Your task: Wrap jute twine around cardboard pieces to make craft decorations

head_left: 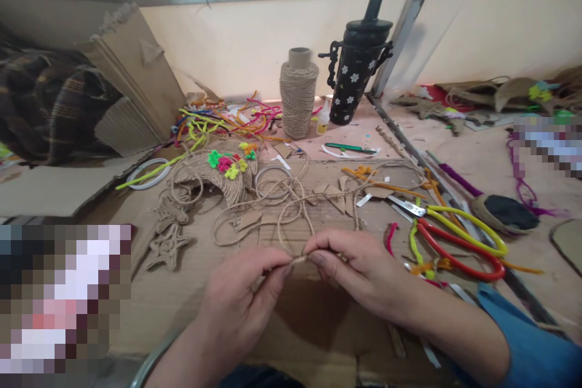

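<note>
Near the front of the cardboard-covered table, my left hand (252, 288) pinches a length of jute twine (307, 218) between thumb and forefinger. My right hand (352, 267) pinches the same twine a short way to the right, so a small piece shows between the fingertips. From there the twine runs back in loose loops over the table. Behind and left lies a twine-wrapped crescent (207, 179) with small bright flowers on it. Two twine stars lie beside it, the nearer star (167, 247) flat on the cardboard. A large twine spool (299, 97) stands upright at the back.
Scissors (454, 230) with yellow and red handles lie open at right, among pipe cleaners (416, 242) and scraps. A black tumbler (359, 66), a small glue bottle (323, 118) and a green craft knife (350, 148) are at the back. A cardboard box (131, 85) stands left.
</note>
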The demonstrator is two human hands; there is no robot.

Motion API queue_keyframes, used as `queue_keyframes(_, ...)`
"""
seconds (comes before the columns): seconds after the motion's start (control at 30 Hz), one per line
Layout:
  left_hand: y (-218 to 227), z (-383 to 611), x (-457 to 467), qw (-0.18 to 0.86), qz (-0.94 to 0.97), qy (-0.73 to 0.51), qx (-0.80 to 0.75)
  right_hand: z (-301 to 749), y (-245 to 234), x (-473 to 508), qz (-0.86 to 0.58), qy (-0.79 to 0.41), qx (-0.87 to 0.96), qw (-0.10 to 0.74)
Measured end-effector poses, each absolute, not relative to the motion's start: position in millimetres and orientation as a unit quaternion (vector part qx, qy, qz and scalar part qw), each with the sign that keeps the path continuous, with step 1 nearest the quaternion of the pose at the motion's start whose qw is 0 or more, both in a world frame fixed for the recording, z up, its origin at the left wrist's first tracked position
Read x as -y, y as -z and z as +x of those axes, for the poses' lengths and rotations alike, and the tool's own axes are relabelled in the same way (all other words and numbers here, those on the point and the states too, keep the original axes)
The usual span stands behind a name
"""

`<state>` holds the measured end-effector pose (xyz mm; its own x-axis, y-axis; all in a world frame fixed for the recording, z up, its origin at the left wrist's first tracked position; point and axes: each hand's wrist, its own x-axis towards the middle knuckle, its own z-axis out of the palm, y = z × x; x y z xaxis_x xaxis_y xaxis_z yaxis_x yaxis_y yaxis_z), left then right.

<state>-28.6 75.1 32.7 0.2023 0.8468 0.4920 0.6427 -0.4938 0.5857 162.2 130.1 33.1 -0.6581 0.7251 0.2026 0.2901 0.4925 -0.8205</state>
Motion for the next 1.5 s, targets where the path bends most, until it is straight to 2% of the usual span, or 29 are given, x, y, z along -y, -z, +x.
queue_keyframes(0.47,-36.0,-26.9,-75.8,0.093,0.78,-0.392,-0.478,161.8,-29.1,-127.6,-0.285,-0.293,0.855,0.318)
queue_keyframes(0.83,-33.1,-29.6,-73.7,0.165,0.784,-0.324,-0.504,161.8,-23.9,-129.7,-0.231,-0.181,0.89,0.349)
queue_keyframes(1.03,-38.9,-31.0,-66.5,0.249,0.754,-0.287,-0.536,162.0,-25.9,-129.2,-0.248,-0.204,0.883,0.342)
queue_keyframes(1.3,-24.9,-31.2,-43.7,0.38,0.628,-0.356,-0.578,164.3,-25.4,-123.5,-0.232,-0.193,0.896,0.325)
queue_keyframes(1.5,-18.0,-25.1,-51.3,0.381,0.628,-0.358,-0.576,162.6,-18.6,-121.5,-0.169,-0.154,0.916,0.331)
